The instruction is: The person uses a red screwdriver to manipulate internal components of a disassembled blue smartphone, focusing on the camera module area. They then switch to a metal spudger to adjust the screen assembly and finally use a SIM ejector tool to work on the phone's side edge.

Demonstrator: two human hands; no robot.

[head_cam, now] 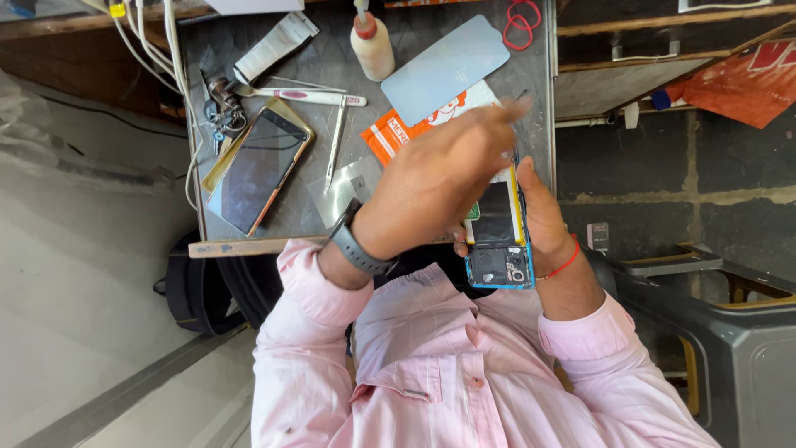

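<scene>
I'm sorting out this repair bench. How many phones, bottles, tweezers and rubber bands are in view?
Phones: 2, opened phone in the right hand, gold phone on the table
Bottles: 1
Tweezers: 1
Red rubber bands: 1
Total: 5

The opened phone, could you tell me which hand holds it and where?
The right hand grips the opened phone along its right long edge; the left hand works above it.

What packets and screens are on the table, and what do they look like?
Phone: lies left on the table, dark screen, gold edge.
Orange packet: mid-table beside the raised hand, flat, orange and white.
Screen glass: top middle, pale blue, rounded rectangle.
Opened phone: held in hands at the table's near edge, blue frame, insides showing.
</scene>
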